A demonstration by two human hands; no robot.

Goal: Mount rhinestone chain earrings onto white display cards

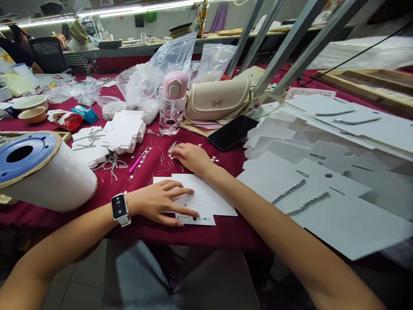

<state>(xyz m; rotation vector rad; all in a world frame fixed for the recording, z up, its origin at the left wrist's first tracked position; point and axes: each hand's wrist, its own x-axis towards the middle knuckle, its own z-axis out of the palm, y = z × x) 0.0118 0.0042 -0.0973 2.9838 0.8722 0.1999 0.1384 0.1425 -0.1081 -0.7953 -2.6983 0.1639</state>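
My left hand (163,201), with a smartwatch (120,209) on its wrist, lies flat with fingers stretched on a small stack of white cards (206,200) near the table's front edge. My right hand (190,157) reaches further out, fingers curled down onto the red cloth amid small white beads (214,159) and a bit of silver chain (172,147). What the fingertips pinch is hidden.
A big white roll with a blue core (38,170) lies at left. Finished white cards with chains (309,189) spread at right. A black phone (232,131), a pink-capped bottle (173,103), a beige bag (217,101), plastic bags and a pink tool (137,161) lie beyond.
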